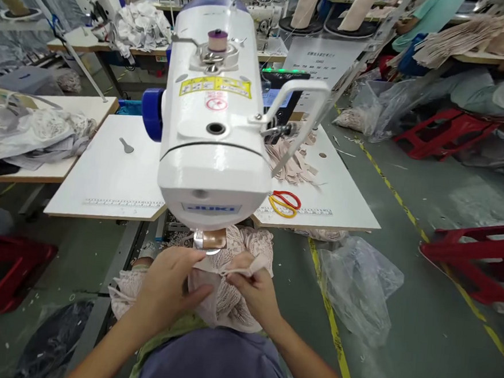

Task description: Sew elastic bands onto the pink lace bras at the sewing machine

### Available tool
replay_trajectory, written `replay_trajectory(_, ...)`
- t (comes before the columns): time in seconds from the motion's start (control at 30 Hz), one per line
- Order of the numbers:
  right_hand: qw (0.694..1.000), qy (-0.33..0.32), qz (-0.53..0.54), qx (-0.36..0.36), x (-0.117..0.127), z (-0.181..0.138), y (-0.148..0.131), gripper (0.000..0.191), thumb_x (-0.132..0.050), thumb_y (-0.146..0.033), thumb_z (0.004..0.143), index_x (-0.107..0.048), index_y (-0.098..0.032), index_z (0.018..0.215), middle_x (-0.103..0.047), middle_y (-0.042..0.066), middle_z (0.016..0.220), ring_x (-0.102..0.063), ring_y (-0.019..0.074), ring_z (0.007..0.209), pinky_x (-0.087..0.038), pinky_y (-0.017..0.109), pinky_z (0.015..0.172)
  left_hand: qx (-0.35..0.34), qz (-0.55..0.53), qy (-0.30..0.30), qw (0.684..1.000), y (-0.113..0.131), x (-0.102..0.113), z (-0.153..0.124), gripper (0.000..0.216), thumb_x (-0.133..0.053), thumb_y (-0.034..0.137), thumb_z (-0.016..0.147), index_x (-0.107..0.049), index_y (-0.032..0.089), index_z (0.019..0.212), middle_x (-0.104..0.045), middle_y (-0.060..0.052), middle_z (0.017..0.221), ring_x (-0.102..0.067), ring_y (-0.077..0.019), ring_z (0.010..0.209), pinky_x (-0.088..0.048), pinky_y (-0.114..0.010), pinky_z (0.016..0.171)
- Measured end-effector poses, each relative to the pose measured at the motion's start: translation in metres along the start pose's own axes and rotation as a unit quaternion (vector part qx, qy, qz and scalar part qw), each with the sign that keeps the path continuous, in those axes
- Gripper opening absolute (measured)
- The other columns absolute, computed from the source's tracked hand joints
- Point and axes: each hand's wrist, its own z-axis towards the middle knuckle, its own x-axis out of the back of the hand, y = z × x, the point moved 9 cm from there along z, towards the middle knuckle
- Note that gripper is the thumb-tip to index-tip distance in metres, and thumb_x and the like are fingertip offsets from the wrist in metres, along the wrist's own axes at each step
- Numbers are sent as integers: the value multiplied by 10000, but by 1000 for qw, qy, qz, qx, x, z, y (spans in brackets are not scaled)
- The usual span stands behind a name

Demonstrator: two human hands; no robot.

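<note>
A piece of pale pink lace fabric [231,300] hangs over my lap, below the head of a white sewing machine [212,169]. My left hand [172,281] grips the left part of its plain edge, thumb below and fingers above, close to the needle area. On the right, my right hand [252,281] pinches the same edge between thumb and fingers, with a small flap standing up above them. The metal presser area [210,241] sits just above both hands. More bunched lace lies behind the hands and to the left of my left wrist.
Scissors with red and yellow handles [284,204] lie on the white table [338,189], near a pile of pale fabric strips [290,163]. A small grey tool [126,145] rests on the left side. Red stools [480,257] and plastic bags stand around; a co-worker sits at right.
</note>
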Motion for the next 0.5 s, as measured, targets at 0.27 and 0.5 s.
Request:
replay_trajectory(0.27, 890, -138, -293, 322, -37, -48, -59, 263, -623, -182, 909, -657, -316, 1133, -726, -7, 833, -682, 146, 725, -546, 259, 688, -137, 65, 0, 988, 20, -15, -16, 139, -519, 147, 909, -632, 189, 839, -593, 0, 634, -496, -174, 613, -416, -336, 653)
replay_trajectory(0.5, 888, -156, -267, 341, -45, -50, -65, 525, -659, -109, 864, -525, -303, 1333, -720, 13, 902, -688, 157, 785, -543, 262, 724, -128, 50, 29, 990, 13, -5, -22, 85, -564, 145, 888, -646, 163, 902, -623, -16, 647, -504, -170, 618, -434, -331, 668)
